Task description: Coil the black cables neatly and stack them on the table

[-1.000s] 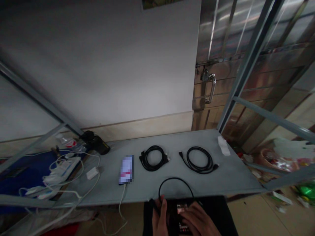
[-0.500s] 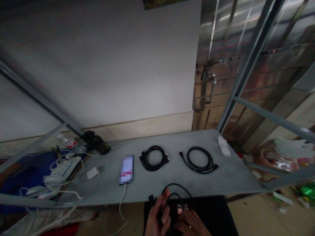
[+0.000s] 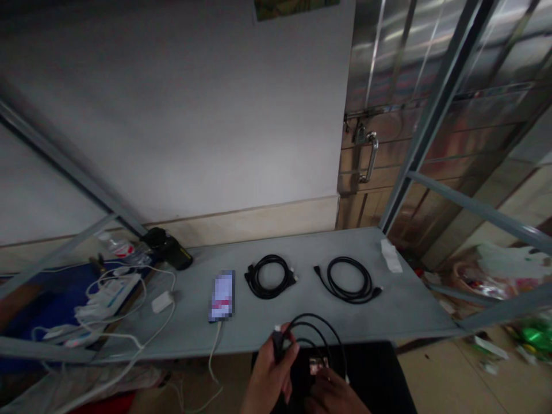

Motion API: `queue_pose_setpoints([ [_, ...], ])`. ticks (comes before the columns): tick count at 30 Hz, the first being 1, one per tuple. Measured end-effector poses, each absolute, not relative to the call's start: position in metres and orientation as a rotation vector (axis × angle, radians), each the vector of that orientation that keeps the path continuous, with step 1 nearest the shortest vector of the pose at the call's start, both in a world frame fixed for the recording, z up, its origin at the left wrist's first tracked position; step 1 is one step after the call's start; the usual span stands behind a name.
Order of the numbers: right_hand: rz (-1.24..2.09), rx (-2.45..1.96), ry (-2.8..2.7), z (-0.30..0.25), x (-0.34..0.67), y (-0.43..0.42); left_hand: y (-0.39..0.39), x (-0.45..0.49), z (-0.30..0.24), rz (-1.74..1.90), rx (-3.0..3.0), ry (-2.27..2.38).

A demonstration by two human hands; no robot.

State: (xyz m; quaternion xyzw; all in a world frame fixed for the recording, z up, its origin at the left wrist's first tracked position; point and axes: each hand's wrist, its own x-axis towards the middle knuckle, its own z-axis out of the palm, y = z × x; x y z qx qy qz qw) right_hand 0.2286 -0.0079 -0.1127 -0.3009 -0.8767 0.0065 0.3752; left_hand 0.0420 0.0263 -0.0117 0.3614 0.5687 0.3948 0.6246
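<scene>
My left hand (image 3: 268,371) is closed around a black cable (image 3: 311,315) at the table's front edge. The plug (image 3: 278,338) of this cable sticks up past my thumb, its metal tip pale. Several loops of the cable arc over to my right hand (image 3: 334,394), which is curled low at the bottom of the view with the loops running into its fingers. Part of that hand is dark and blurred. Beyond them on the table lie two coiled black cables, a left coil (image 3: 255,282) and a right coil (image 3: 370,282).
On the grey table (image 3: 297,316) a phone (image 3: 222,296) is plugged into a white cord. Leftward are a white adapter (image 3: 163,302), a black bottle-like item (image 3: 172,251) and white power strips (image 3: 114,293). A white paper piece (image 3: 391,256) lies at right. Metal posts rise at both ends.
My left hand has turned and shifted slightly left, bringing the plug upright above its thumb. The cable loops have spread higher and wider. My right hand stays low near the same place.
</scene>
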Motion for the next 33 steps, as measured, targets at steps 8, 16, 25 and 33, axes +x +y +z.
queue_pose_setpoints([
  [8,-0.067,-0.947,-2.495,-0.031,0.233,0.100,0.121,-0.008,0.001,1.150,1.481,1.547],
  [16,0.052,-1.141,-2.479,-0.027,0.193,0.211,0.232,-0.058,-0.020,1.126,1.714,2.014],
  [25,-0.076,-1.434,-2.134,-0.083,0.300,0.184,0.221,-0.066,-0.080,1.241,1.728,2.115],
  [33,-0.106,-1.598,-2.015,-0.111,0.360,0.165,0.223,-0.066,-0.085,1.291,1.945,2.076],
])
